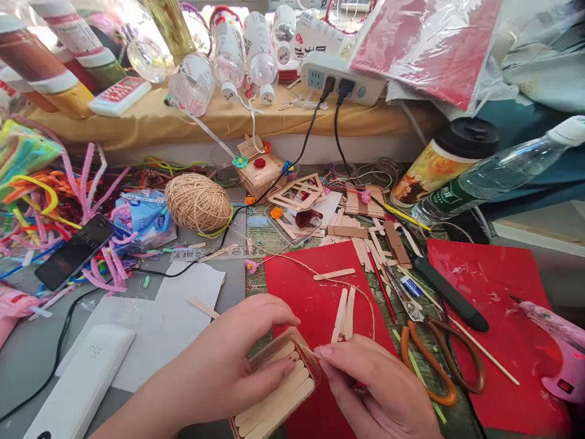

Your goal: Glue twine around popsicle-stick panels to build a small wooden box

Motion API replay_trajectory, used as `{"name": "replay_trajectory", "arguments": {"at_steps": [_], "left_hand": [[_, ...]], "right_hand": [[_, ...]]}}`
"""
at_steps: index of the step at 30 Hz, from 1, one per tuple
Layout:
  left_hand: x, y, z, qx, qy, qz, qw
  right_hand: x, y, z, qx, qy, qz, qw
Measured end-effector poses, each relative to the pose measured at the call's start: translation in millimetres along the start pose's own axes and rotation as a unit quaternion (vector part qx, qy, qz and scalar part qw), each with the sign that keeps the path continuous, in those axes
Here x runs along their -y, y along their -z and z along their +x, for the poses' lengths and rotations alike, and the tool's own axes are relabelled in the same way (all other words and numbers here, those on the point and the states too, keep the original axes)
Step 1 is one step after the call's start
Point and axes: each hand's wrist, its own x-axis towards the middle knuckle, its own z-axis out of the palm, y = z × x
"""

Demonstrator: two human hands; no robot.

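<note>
My left hand point(242, 360) grips a small box of popsicle sticks point(278, 399), thumb lying over its stick-covered face and fingers round the far side. At the box's upper right corner, my right hand point(372, 384) pinches a thin strand of twine point(365, 296) between thumb and forefinger. The twine runs back across the red sheet point(301, 274) to the ball of jute twine point(198, 204). Loose popsicle sticks point(343, 314) lie on the sheet just beyond my right hand. The undersides of both hands and part of the box are hidden.
Orange-handled scissors point(429, 360), a utility knife point(450, 292) and a pink glue gun point(543, 341) lie at right. A water bottle point(498, 171) leans beside a cup point(443, 158). A phone point(75, 250) and pipe cleaners point(107, 268) sit left. Black cords cross from a power strip point(340, 79).
</note>
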Motion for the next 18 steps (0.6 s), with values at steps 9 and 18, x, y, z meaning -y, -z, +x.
{"name": "replay_trajectory", "arguments": {"at_steps": [9, 18], "left_hand": [[-0.4, 0.1, 1.3, -0.016, -0.034, 0.026, 0.999], [2.9, -2.1, -1.3, -0.048, -0.035, 0.038, 0.998]], "right_hand": [[8.3, 7.8, 16.6, 0.035, -0.018, -0.009, 0.999], [3.2, 3.9, 23.3, 0.101, -0.085, 0.036, 0.991]]}}
